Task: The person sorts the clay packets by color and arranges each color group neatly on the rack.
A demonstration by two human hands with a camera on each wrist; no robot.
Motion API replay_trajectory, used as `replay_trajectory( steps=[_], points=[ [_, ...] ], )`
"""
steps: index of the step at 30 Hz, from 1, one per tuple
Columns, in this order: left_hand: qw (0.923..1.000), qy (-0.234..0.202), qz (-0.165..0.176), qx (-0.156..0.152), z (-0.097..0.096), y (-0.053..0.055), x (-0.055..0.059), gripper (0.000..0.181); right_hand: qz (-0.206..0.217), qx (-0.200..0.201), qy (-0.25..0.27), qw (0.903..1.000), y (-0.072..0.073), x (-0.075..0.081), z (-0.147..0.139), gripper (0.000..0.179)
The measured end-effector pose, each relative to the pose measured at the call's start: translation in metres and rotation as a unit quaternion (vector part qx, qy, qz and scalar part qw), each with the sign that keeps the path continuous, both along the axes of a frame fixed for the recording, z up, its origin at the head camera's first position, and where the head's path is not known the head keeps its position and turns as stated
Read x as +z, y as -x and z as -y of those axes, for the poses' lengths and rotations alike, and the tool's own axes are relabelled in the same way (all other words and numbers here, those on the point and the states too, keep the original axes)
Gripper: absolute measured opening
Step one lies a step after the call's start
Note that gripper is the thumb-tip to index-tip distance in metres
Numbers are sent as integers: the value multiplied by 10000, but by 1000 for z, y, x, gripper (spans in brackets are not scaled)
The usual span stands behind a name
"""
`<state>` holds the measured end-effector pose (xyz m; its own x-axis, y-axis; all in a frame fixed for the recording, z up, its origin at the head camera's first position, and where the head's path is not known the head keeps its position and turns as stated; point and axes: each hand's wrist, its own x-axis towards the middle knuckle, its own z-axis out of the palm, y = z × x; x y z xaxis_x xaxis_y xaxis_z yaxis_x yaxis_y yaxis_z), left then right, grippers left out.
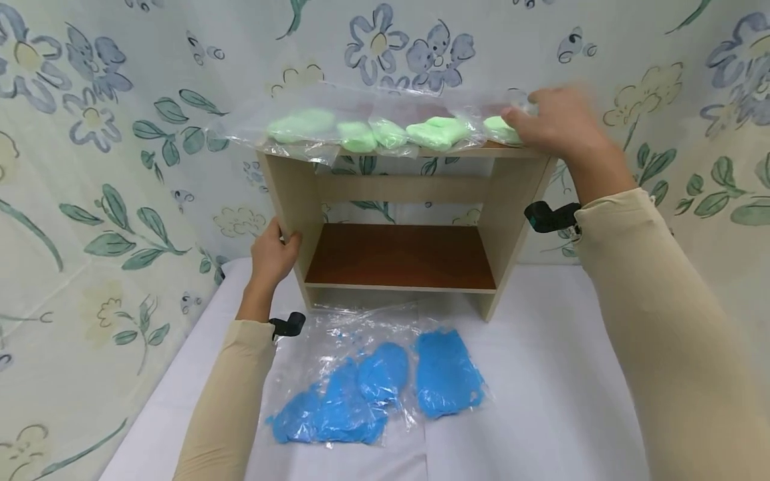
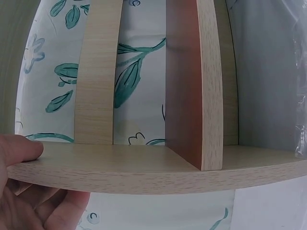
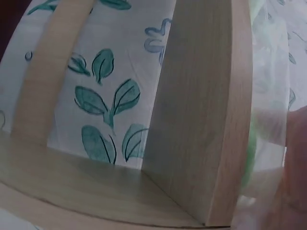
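Note:
A small wooden shelf unit (image 1: 400, 290) with pale side panels and a reddish-brown middle board (image 1: 403, 254) stands upright. My left hand (image 1: 273, 254) grips the front edge of its left side panel; in the left wrist view the thumb (image 2: 24, 147) lies inside and the fingers curl outside. Along the top lie clear plastic bags with several soft light green lumps (image 1: 439, 133). My right hand (image 1: 565, 127), slightly blurred, is at the top right corner, its thumb and finger pinching the plastic bag (image 1: 475, 127) by the rightmost green lump (image 1: 500, 130).
Clear plastic bags with bright blue pieces (image 1: 448, 374) lie on the white cloth-covered table (image 1: 541, 374) in front of the shelf unit. A floral curtain (image 1: 108, 220) hangs behind and to the left. Each wrist wears a small black camera (image 1: 289, 325).

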<state>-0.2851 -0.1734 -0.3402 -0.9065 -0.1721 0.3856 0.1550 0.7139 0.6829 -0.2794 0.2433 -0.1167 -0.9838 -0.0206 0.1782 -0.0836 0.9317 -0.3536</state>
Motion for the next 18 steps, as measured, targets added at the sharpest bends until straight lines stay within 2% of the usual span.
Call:
replay_trajectory(
  steps=[3,7,12,14,16,17,18],
  points=[
    [10000,-4,6,9,2,0,-1,47,-174,114,129,9997,-1,-7,1,75],
    [10000,-2,64,25,2,-1,-2,47,-738,187,624,9951,-6,-15,1,67],
    [9999,-15,116,62,3,-2,-1,47,-831,974,300,9913,-8,-25,6,58],
    [9999,2,100,87,4,-2,-1,46,-1214,1034,340,9866,-11,-32,9,55],
    [9999,19,87,88,4,-1,-2,45,-1944,846,790,9741,-19,-42,13,52],
    [9999,47,66,79,3,-1,-1,44,-2430,736,1076,9612,-24,-48,15,51],
    [9999,65,56,54,2,0,-1,44,-2989,610,1342,9428,-30,-56,16,50]
  ],
)
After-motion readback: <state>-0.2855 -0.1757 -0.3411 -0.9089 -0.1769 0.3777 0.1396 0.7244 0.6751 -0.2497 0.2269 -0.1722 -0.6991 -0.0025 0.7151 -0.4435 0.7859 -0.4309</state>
